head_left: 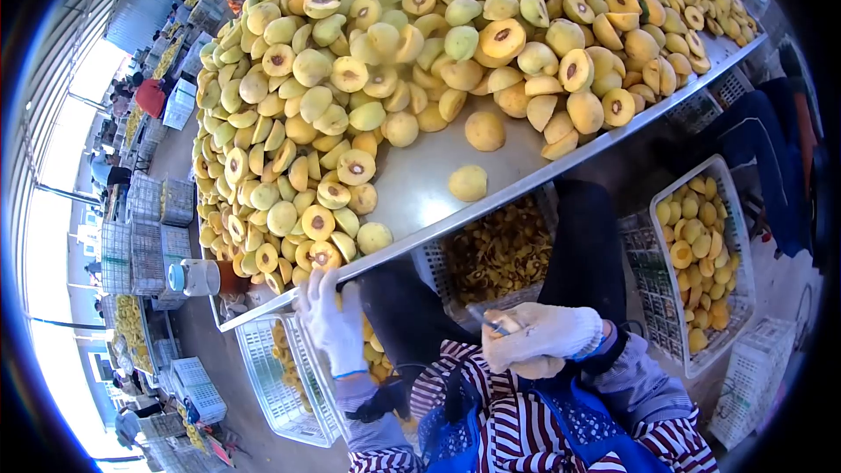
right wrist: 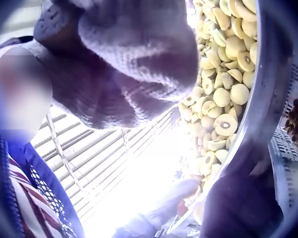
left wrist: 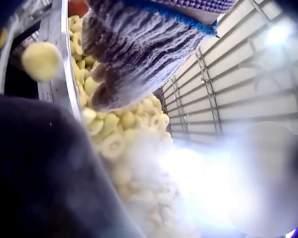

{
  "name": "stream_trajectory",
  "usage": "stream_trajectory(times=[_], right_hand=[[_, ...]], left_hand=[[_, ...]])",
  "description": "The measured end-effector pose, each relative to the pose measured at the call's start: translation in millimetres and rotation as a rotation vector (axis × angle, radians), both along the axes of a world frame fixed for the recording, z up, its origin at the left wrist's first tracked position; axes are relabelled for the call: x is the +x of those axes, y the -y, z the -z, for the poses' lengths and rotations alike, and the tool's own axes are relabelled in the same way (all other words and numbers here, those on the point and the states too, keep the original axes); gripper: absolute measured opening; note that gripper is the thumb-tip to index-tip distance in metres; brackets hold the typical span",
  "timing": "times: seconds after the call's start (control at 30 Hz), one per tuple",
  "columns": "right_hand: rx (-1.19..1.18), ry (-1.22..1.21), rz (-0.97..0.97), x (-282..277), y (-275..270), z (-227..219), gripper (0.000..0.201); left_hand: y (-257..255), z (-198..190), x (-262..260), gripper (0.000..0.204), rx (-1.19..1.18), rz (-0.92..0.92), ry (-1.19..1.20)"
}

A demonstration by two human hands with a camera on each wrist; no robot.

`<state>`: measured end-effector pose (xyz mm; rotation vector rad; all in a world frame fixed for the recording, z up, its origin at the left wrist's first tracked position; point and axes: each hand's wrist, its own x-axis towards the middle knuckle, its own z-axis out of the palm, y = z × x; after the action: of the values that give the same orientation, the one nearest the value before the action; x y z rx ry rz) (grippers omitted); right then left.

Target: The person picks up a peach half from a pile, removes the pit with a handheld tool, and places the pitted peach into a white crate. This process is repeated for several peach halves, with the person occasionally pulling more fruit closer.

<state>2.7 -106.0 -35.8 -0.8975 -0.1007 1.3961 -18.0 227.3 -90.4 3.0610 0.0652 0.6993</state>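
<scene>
My left hand (head_left: 333,320), in a white knit glove, is at the near edge of the metal table (head_left: 420,177), fingers extended beside the piled peach halves (head_left: 317,222). Nothing shows in its grasp. In the left wrist view, one yellow peach half (left wrist: 41,61) appears outside the table rim, apart from the glove. My gloved right hand (head_left: 543,337) is in front of my body, its fingers curled around a small tool with a thin metal end (head_left: 488,319). The glove covers the rest of that tool. In the right wrist view, the curled glove (right wrist: 134,59) hides it.
Below the left hand stands a white crate (head_left: 263,368) with peach pieces. Between my legs, another crate (head_left: 429,267) contains brown scraps (head_left: 499,250). A crate of peach halves (head_left: 745,298) stands at right. A jar with a blue lid (head_left: 200,278) is by the table's left corner.
</scene>
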Motion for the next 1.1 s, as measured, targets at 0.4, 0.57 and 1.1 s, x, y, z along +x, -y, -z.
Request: stream_trajectory(times=[0.4,0.57,1.1], right_hand=[[-0.296,0.103,0.253,10,7,0,0.025],[-0.363,0.146,0.436,15,9,3,0.03],[-0.666,0.754,0.533,5,-12,14,0.046]], left_hand=[[142,47,181,0.034,-0.256,0.486,-0.671],[139,11,178,0.046,-1.2,0.213,-0.891],[179,-41,58,0.067,-2.076,0.344,-0.508]])
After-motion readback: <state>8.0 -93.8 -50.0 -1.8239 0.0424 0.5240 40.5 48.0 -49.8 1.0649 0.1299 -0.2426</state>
